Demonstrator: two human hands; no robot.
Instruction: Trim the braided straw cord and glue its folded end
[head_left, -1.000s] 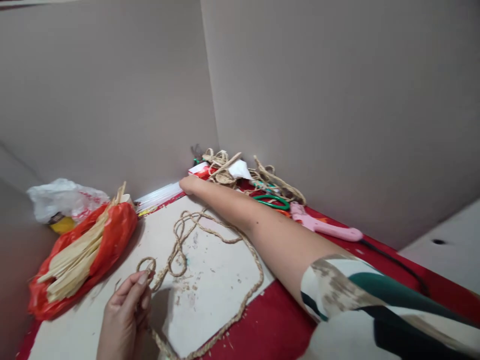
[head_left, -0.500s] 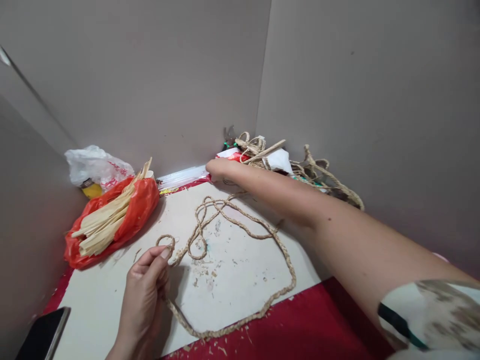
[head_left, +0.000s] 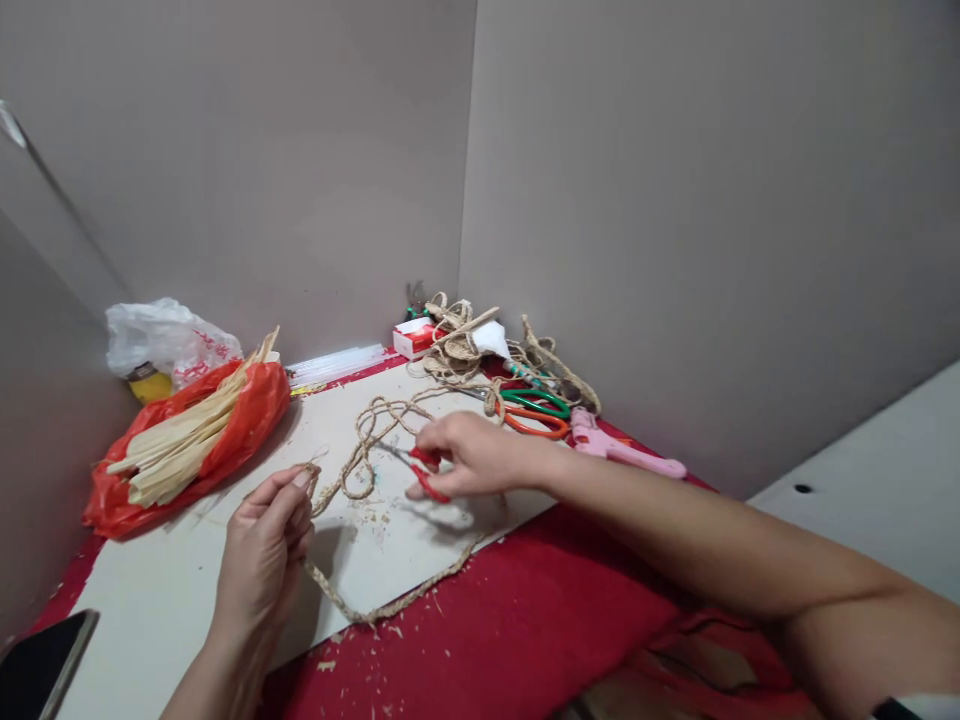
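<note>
My left hand (head_left: 262,545) pinches a piece of braided straw rope (head_left: 390,607) between thumb and fingers, with a fine loop of thread or fibre sticking up from the pinch. The rope curves along the front of a white board (head_left: 172,590) and lies in loose loops at its middle. Over the board's right part, my right hand (head_left: 469,455) is closed on red-handled scissors (head_left: 427,478). Their slim blades point left toward the rope loops, and my fingers hide part of the handles.
Dried husk strips (head_left: 184,440) lie in a red plastic bag (head_left: 262,395) at left, with a white bag (head_left: 165,335) behind. Green-handled (head_left: 536,402) and orange-handled scissors (head_left: 544,428), a pink glue gun (head_left: 626,450) and coiled braid stand at right. A phone (head_left: 45,665) lies front left.
My right hand has come back from the pile at the rear and now holds the red scissors over the board. My left hand keeps its pinch on the rope; the view has turned right.
</note>
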